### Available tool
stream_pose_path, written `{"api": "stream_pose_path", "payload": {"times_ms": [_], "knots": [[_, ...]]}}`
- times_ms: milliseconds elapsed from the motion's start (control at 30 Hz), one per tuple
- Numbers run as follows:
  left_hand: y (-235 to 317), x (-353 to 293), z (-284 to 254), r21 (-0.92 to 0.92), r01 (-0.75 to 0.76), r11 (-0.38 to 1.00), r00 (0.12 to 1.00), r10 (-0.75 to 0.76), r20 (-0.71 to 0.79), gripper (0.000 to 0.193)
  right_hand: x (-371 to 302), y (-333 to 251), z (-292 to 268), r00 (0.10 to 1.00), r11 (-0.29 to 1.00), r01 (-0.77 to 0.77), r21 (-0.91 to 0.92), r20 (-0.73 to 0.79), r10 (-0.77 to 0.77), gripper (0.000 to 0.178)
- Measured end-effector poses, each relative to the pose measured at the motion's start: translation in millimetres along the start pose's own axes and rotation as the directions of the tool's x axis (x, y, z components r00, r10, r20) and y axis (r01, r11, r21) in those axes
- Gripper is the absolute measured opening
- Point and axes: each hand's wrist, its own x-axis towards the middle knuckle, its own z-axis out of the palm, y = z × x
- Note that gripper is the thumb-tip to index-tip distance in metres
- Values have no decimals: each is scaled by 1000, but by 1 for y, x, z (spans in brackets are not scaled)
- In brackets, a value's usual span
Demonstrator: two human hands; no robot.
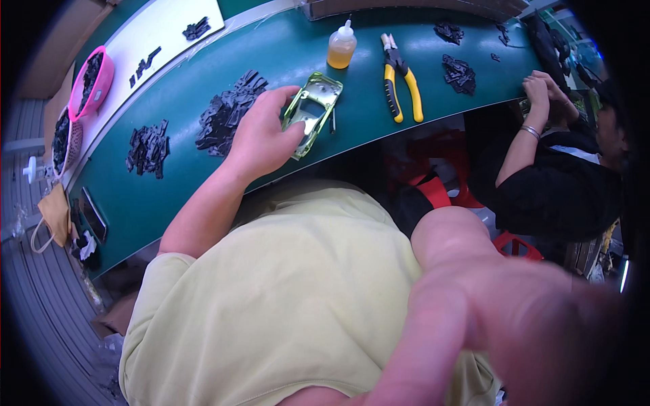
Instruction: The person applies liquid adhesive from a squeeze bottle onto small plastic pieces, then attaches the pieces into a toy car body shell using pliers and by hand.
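My left hand (268,135) rests at the table's front edge, its fingers and thumb closed around the sides of a shiny green toy car body shell (326,89). The shell is tilted and shows openings in its surface. A thin dark piece (333,122) shows beside it. My right arm is bent at the lower right, with a blurred mass, likely my right hand (562,331), very close to the camera; its fingers cannot be made out. Left of the shell lies a big heap of flat black plastic parts (220,125). Pliers with yellow and black handles (399,81) lie to the right.
Behind the shell stands a squeeze bottle of amber liquid (342,46). More black parts (147,149) lie at left, and small piles (459,74) at right. A pink basket (95,84) and a phone (94,214) are at far left. A co-worker (552,162) sits at right.
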Motion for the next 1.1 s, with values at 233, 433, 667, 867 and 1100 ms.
{"api": "stream_pose_path", "payload": {"times_ms": [233, 433, 667, 867, 1100], "knots": [[-1, -3, -2, 12, 1, 1000, 1000, -1, -4, 47, 2, -2, -11, 997, 999, 20, 37, 77, -23, 34], [-10, -10, -5, 1, 34, 999, 998, -34, -47, 48, -12, -14, -17, 989, 999, 45, 27, 138, -48, 37], [-1, -5, -7, 75, 60, 995, 996, -55, -75, 40, 2, 2, -29, 980, 997, 67, 49, 184, -75, 40], [-1, 1, -10, 109, -21, 994, 988, 37, -148, 25, 22, 27, -32, 968, 995, 66, 76, 235, -83, 43], [-11, -7, -11, 78, 33, 996, 977, -15, -211, 23, 2, 37, -38, 951, 908, -306, -287, -58, 302, 65]]}}
